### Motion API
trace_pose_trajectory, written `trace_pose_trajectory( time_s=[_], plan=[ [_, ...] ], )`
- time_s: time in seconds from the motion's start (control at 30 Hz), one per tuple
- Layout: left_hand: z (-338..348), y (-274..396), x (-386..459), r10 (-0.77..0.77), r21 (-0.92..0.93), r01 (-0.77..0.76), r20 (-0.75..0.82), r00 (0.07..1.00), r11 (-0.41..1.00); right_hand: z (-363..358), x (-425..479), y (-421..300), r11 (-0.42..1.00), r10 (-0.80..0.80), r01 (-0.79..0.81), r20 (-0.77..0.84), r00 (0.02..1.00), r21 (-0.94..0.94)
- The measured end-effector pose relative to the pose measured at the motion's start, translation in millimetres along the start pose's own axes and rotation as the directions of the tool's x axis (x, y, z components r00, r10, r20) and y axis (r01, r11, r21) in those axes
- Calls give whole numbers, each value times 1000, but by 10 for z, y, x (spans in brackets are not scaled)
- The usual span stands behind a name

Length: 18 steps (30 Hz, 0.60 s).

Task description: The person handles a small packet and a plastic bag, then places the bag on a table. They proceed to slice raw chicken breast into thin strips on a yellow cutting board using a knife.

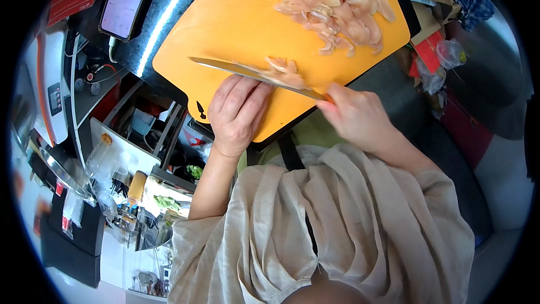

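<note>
A yellow cutting board [215, 25] lies before me with a large pile of thin raw meat slices [333, 8], likely chicken, on its far right part. My right hand [356, 114] grips the handle of a long kitchen knife [221, 65], its blade pointing left across the board. Several freshly cut slices [284, 71] rest against the far side of the blade. On the near side, my left hand [238, 112] presses down with curled fingers, knuckles close to the blade. Whatever is under its fingers is hidden.
Left of the board, a smartphone [128, 2] with a lit screen lies on the dark counter, a white cable plugged in. An open drawer [126, 152] juts out at lower left. Bags and packaging [432, 59] crowd the right side.
</note>
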State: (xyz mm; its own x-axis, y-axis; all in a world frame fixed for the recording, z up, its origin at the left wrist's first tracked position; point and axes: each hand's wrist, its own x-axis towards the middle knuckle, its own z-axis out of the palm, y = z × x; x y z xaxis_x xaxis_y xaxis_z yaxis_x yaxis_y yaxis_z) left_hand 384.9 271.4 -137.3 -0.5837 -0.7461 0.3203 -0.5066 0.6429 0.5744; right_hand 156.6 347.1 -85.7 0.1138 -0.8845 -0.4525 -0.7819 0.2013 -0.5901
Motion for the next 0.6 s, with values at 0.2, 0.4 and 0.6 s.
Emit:
trace_pose_trajectory(
  time_s=[0.2,0.4,0.6],
  plan=[
    [37,4,-24,53,8,-53,-83,995,999,-371,-163,302,998,42,-41,-26,999,50],
    [1,20,-49,14,54,-12,-27,1000,998,-486,-313,110,1000,13,-11,113,994,-17],
    [-11,46,-46,-17,42,17,11,1000,999,-555,-390,72,995,69,-57,164,984,-78]
  ],
)
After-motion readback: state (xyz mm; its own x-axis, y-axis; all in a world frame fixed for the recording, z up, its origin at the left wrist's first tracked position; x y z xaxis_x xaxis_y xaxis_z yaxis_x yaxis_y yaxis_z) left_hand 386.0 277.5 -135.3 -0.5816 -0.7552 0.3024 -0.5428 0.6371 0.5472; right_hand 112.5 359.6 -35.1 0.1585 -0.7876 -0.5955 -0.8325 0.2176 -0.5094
